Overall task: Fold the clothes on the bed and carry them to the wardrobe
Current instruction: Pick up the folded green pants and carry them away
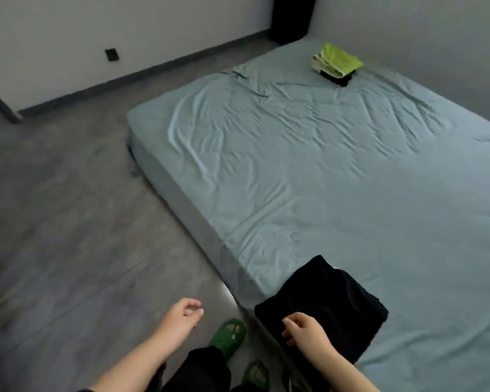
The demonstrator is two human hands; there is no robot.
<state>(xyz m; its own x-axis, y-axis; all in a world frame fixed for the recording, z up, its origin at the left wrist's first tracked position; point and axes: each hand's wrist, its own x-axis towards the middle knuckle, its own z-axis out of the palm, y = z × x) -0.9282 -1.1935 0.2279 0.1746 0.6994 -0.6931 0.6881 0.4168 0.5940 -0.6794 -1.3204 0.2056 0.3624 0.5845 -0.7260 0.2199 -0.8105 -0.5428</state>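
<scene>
A folded black cloth (331,301) lies on the near corner of the bed (323,165), and its edge hangs a little over the side. Far away at the other end of the bed sits a small pile (337,62) with a green cloth on top and a black one under it. The right hand (306,332) is over the near edge of the black cloth with loose, bent fingers that grip nothing, and the left hand (181,315) hangs loose and empty over the floor (68,222) by a green shoe (229,335).
</scene>
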